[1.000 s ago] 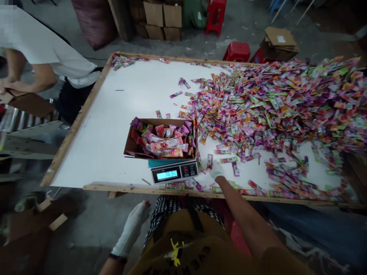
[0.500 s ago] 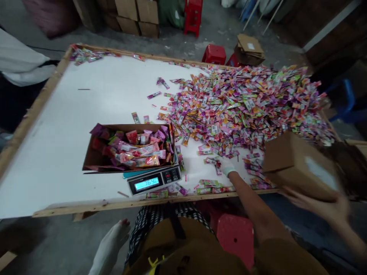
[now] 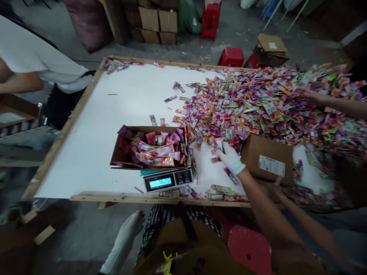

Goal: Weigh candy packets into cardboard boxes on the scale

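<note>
My right hand [image 3: 229, 157], in a white glove with bare fingertips, is over the near side of the pile of candy packets [image 3: 237, 103]. Its thumb and fingers pinch a pink wrapped candy packet [image 3: 219, 143]. Below the table's front edge hangs my left hand [image 3: 132, 223], in a white glove, fingers loosely stretched and holding nothing. A cardboard box [image 3: 113, 152] full of wrapped candies [image 3: 157, 151] rests on a digital scale [image 3: 168, 180] with a lit display that seems to read 1628.
At right, a co-worker's hand [image 3: 277, 185] is on a labelled carton [image 3: 268, 152]; another hand [image 3: 309, 95] reaches into the pile. A person in a white shirt [image 3: 43, 57] stands at left. Wooden strips [image 3: 120, 199] edge the white table [image 3: 94, 126]. A red stool [image 3: 249, 250] is beside me.
My right hand has moved from the front packets toward the pile and now pinches a packet. The co-worker's carton has come down onto the table. The scale's reading has changed; the view has shifted left.
</note>
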`<state>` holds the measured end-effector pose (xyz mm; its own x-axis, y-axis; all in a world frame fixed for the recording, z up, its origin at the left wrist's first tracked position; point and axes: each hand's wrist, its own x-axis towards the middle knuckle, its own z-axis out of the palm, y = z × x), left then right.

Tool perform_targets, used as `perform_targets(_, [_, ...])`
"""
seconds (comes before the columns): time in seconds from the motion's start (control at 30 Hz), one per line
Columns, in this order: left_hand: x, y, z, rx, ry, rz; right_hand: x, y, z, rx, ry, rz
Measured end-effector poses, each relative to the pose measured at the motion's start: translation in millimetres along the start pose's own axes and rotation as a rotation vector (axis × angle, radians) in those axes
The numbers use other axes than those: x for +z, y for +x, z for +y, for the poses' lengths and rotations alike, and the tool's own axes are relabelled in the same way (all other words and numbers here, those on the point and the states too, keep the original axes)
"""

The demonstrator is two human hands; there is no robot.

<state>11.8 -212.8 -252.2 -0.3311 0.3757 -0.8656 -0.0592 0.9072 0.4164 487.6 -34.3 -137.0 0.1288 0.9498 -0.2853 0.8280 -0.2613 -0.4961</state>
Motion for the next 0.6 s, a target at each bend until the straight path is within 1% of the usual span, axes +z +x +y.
perform_targets(0.07, [9.4,-7,7,0.010,0.002,-0.002,-23,-2,-43,-0.193,0.097,0.094])
perform_targets(0.1, [14.2,-10,11,0.012,0.017,-0.004,-33,-4,-69,-0.313,0.144,0.119])
perform_targets(0.13, [18.4,-11,15,0.014,0.035,-0.003,-40,-6,-96,-0.425,0.173,0.112])
perform_targets(0.2, [23.7,-12,22,0.021,0.060,-0.009,-47,-8,-140,-0.633,0.190,0.078])
perform_targets(0.23, [24.2,-11,25,0.030,0.066,-0.015,-46,-7,-153,-0.713,0.198,0.081])
perform_targets(0.27, [23.1,-9,27,0.041,0.072,-0.023,-42,-4,-158,-0.763,0.217,0.103])
perform_targets(0.3, [20.7,-8,28,0.055,0.074,-0.024,-37,2,-154,-0.767,0.248,0.141])
perform_targets(0.33, [17.3,-7,27,0.063,0.072,-0.020,-30,8,-142,-0.718,0.274,0.182])
perform_targets(0.37, [13.2,-6,25,0.060,0.065,-0.009,-22,16,-123,-0.611,0.274,0.206])
perform_targets(0.4, [8.8,-5,22,0.052,0.051,0.007,-13,25,-99,-0.475,0.264,0.217])
perform_targets(0.43, [4.5,-6,18,0.039,0.031,0.021,-3,32,-73,-0.317,0.183,0.187])
perform_targets(0.47, [0.4,-7,14,0.025,0.012,0.030,8,39,-47,-0.152,0.068,0.115])
perform_targets(0.53, [-6.5,-11,5,0.013,-0.009,0.034,31,42,-2,0.011,-0.034,0.011])
perform_targets(0.6, [-11.4,-15,-1,0.008,-0.010,0.038,51,29,30,0.085,-0.096,-0.066])
